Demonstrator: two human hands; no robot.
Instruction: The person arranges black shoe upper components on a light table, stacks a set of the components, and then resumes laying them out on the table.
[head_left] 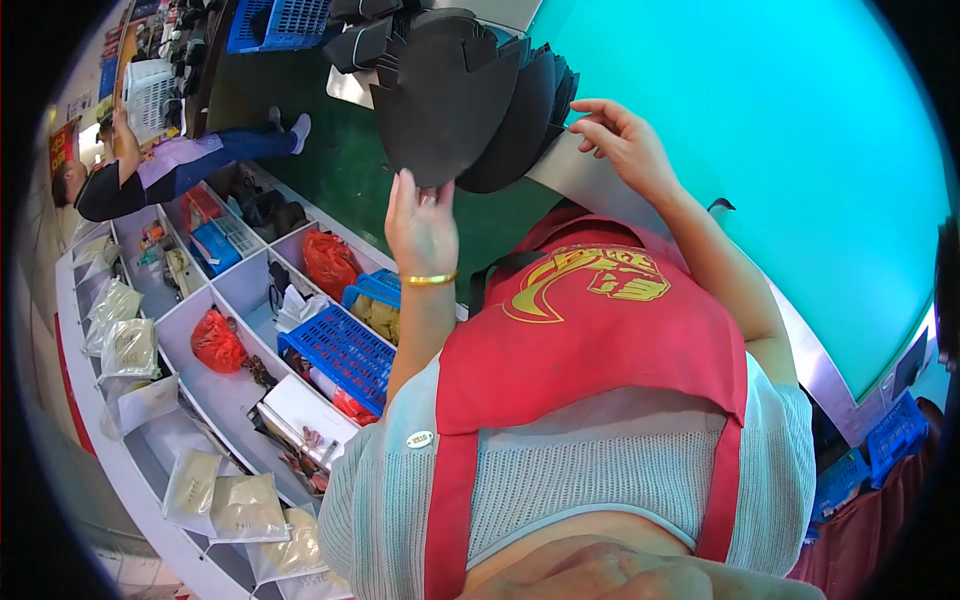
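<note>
A thick bundle of thin black cut pieces (440, 100), rounded at the near end and notched along the far edges, hangs fanned out at the upper middle. My left hand (424, 225) is closed on the rounded near tip of the front black piece; a gold bangle circles that wrist. Beside the bundle's right edge is my right hand (622, 145), its fingers loosely bent and apart, with nothing visible between them. Its fingertips come close to the edges of the rear pieces; whether they touch cannot be told.
A turquoise tabletop (740, 150) with a metal edge fills the right. On the left, a white compartment shelf (215, 285) holds blue baskets (345, 350), red bags (218, 340) and packets. Another person (170, 170) stands beyond it. More blue baskets (895, 435) sit at lower right.
</note>
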